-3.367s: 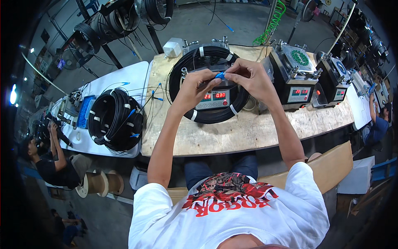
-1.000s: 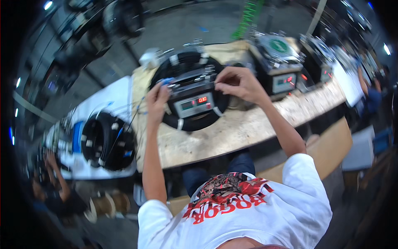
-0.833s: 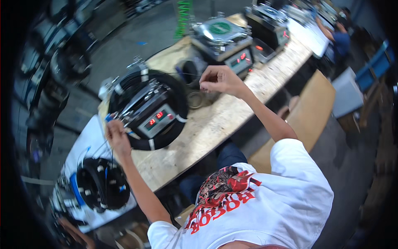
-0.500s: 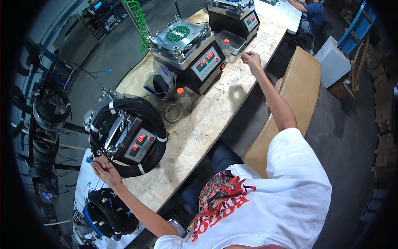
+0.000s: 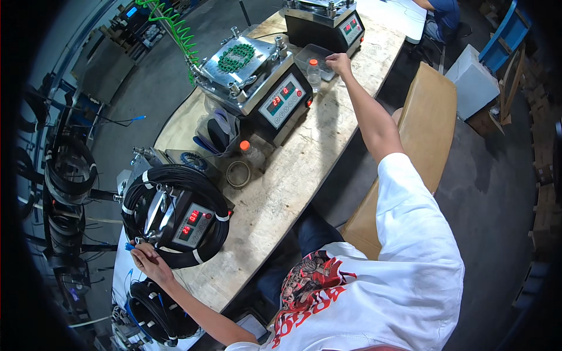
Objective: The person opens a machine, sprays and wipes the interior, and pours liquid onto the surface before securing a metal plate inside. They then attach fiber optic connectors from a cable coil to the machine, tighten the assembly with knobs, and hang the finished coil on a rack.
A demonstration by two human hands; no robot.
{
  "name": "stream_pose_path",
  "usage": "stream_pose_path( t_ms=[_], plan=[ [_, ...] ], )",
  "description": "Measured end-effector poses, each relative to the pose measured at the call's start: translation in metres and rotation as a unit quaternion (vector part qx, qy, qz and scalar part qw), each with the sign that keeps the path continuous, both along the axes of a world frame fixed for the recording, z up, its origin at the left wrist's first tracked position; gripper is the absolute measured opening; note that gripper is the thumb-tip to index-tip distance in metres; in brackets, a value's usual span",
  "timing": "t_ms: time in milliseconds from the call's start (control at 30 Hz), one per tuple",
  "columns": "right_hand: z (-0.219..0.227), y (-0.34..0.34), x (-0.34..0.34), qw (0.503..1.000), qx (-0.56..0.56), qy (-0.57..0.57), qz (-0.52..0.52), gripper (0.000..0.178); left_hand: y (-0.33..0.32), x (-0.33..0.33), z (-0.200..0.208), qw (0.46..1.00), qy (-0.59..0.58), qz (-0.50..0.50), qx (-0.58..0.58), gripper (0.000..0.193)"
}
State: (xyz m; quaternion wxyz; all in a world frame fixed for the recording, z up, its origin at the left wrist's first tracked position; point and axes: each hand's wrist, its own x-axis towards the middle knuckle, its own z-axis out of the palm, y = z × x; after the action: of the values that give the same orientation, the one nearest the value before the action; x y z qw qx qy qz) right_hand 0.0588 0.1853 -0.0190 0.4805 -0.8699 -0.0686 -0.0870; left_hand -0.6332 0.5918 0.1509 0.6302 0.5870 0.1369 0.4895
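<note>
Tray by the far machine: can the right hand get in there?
Likely yes: the right hand is at the tray's right side; the nearest orange-capped bottle stands left of the hand, leaving that side free.

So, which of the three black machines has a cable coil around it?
The machine nearest the left hand; the middle machine and far machine show none.

Left hand (image 5: pixel 151 263) partly hiding small bright-blue piece (image 5: pixel 130 247) at left edge of pale wooden table (image 5: pixel 275 199) | right hand (image 5: pixel 339 63) overlapping clear rectangular plastic tray (image 5: pixel 323 54) | view's top edge cropping blue-shirted co-worker (image 5: pixel 446 14)
</note>
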Motion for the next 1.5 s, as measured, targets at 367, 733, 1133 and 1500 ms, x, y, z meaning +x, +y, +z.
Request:
stream_pose_path(
  t_ms=[367,733,1133,1500],
  plan=[
    [0.032,-0.023,-0.006,0.980,0.089,-0.179,-0.012,0.025,-0.029,0.025,0.023,0.981,0.163,0.081,0.062,0.030],
    [0.281,0.172,-0.404,0.812,0.194,-0.167,0.525,0.026,-0.056,0.022,0.065,0.986,0.106,-0.037,0.120,0.023],
    [0.265,0.239,-0.512,0.696,0.268,0.056,0.664,0.020,-0.055,0.017,0.076,0.986,0.086,-0.126,0.073,0.024],
    [0.260,0.240,-0.520,0.673,0.302,0.048,0.674,0.017,-0.037,0.021,0.058,0.974,0.017,-0.221,0.054,0.018]
  ],
)
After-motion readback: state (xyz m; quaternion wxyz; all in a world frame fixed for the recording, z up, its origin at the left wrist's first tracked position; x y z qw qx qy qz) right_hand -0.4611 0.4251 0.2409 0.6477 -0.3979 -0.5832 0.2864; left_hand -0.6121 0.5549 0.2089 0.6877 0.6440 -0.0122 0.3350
